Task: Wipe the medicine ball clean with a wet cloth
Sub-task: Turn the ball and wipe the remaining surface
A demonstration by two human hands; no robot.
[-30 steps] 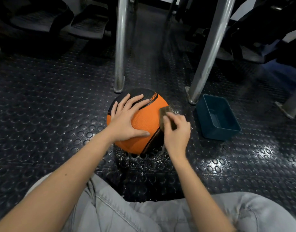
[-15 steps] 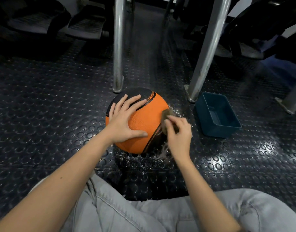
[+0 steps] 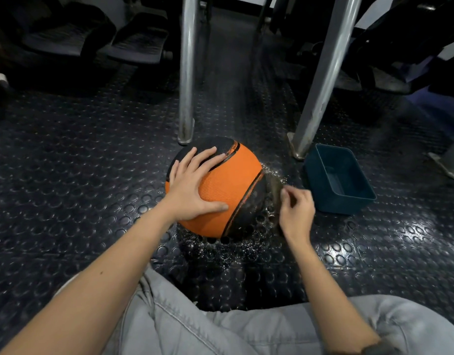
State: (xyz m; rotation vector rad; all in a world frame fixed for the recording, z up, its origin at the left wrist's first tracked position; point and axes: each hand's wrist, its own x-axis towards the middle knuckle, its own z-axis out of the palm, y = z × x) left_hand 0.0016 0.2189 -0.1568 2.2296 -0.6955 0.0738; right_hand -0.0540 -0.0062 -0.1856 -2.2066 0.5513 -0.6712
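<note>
An orange and black medicine ball (image 3: pixel 231 185) rests on the studded rubber floor in front of my knees. My left hand (image 3: pixel 192 185) lies flat on its upper left side, fingers spread. My right hand (image 3: pixel 296 208) is at the ball's right side, fingers closed around a small brownish wet cloth (image 3: pixel 275 185) that shows blurred between the hand and the ball's black panel. Water droplets glisten on the floor under and to the right of the ball.
A dark teal plastic tub (image 3: pixel 338 178) stands just right of my right hand. Two metal frame legs (image 3: pixel 186 98) (image 3: pixel 315 103) rise behind the ball. Dark gym equipment lines the back. My grey-trousered legs (image 3: pixel 220 326) fill the bottom.
My right hand has slid with the cloth from the ball's upper right down around its right side, away from the orange panel. The left hand has stayed on the ball.
</note>
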